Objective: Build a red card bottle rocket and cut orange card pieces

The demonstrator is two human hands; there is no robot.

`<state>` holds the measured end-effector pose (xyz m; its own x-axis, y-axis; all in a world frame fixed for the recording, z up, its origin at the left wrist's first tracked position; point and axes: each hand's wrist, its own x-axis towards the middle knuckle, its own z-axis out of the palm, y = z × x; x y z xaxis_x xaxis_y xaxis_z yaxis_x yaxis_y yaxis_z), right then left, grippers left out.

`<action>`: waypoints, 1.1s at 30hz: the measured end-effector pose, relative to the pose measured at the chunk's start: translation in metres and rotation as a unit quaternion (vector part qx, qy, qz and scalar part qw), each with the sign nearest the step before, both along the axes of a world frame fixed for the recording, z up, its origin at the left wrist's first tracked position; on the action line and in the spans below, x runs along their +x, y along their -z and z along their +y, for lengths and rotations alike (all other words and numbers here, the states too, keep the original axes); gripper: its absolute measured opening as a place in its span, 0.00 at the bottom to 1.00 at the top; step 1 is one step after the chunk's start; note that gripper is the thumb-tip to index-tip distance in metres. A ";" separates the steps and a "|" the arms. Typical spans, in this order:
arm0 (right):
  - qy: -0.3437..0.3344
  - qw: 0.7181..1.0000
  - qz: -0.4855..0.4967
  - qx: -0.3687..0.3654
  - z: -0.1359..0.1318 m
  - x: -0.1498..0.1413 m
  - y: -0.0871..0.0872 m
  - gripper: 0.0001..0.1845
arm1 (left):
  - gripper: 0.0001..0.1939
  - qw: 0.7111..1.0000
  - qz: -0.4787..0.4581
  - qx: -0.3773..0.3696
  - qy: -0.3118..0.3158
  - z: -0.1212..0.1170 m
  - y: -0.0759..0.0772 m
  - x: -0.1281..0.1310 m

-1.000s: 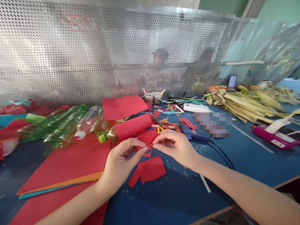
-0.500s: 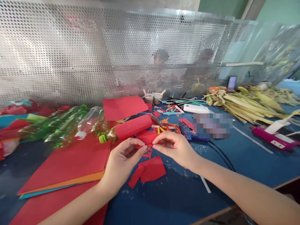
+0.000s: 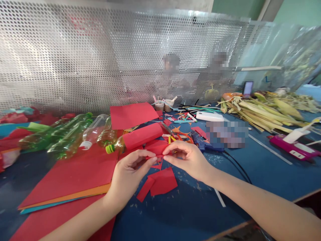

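Observation:
A small piece of red paper [image 3: 157, 147] is pinched between both hands above the table. My left hand [image 3: 132, 170] grips its near edge with thumb and fingertips. On the same edge, a little to the right, the thumb and index finger of my right hand [image 3: 187, 157] are closed. Just beyond lies a plastic bottle wrapped in red paper [image 3: 142, 135], its green cap [image 3: 109, 149] facing left. Below the hands, cut red paper pieces [image 3: 164, 181] rest on the blue table. Orange-handled scissors [image 3: 179, 134] and a blue glue gun [image 3: 203, 143] are behind my right hand.
Stacked coloured sheets [image 3: 75, 177] lie left, with green plastic bottles [image 3: 70, 134] behind. A white box-like device [image 3: 209, 116], dried husks [image 3: 265, 108] and a magenta power strip [image 3: 293, 147] are right. A perforated clear sheet [image 3: 100, 57] hangs behind the table; people sit beyond it.
Almost nothing differs. Both hands keep their pinch on the small red paper, with only a very slight shift of the left fingertips.

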<state>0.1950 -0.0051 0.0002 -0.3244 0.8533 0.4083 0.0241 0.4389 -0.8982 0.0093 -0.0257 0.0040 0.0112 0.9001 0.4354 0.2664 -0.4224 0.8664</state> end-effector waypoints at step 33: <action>0.030 0.996 -0.037 0.073 -0.001 0.001 0.001 0.02 | 0.02 0.999 -0.028 -0.027 0.026 -0.001 0.000 0.001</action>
